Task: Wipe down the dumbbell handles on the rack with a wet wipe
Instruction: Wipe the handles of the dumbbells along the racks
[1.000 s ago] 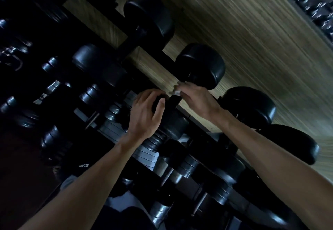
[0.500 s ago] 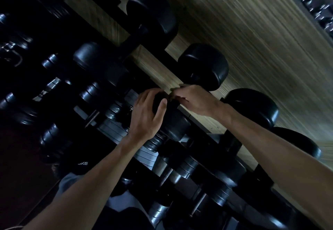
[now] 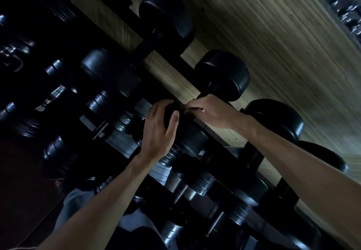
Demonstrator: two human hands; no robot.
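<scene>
Wiping a dumbbell on the rack

The right hand [image 3: 213, 111] had slid in along the handle, fingers curled around it, hiding the wet wipe. The left hand [image 3: 159, 132] held the black dumbbell [image 3: 187, 136] end, fingers clamped on it. The round, dark dumbbell sat on the rack [image 3: 252, 155].

The right hand [image 3: 213, 110] has slid down the dumbbell handle [image 3: 203, 94], hiding the wipe.

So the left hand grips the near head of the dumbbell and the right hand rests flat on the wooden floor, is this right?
Not quite. In the head view the right hand is curled around the dumbbell handle, not flat on the floor. The left hand does grip the near head.
</scene>
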